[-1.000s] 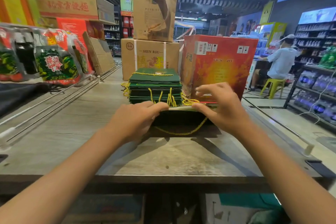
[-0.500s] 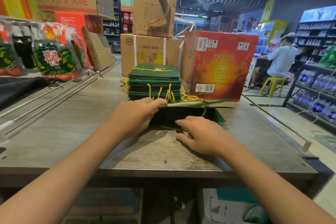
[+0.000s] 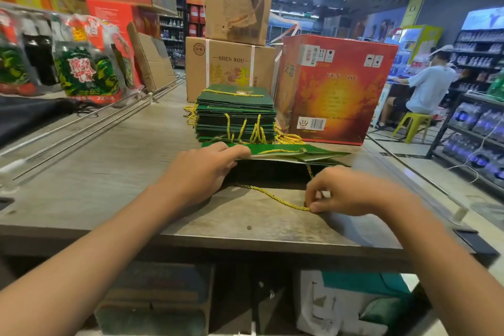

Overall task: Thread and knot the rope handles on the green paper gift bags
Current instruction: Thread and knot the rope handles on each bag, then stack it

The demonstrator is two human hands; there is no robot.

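a flat green gift bag [image 3: 289, 150] lies on the wooden table [image 3: 109, 177], its near edge gripped by the left hand [image 3: 201, 169]. at four o'clock from it, the right hand [image 3: 346, 191] pinches a gold rope [image 3: 272, 196]. a stack of green bags [image 3: 236, 114] sits at twelve o'clock, a red carton [image 3: 335, 90] at one.

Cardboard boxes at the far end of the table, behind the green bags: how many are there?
3. A brown box stands behind the bag stack, a smaller brown box sits on it, and a red box stands to their right. Others may be hidden behind.
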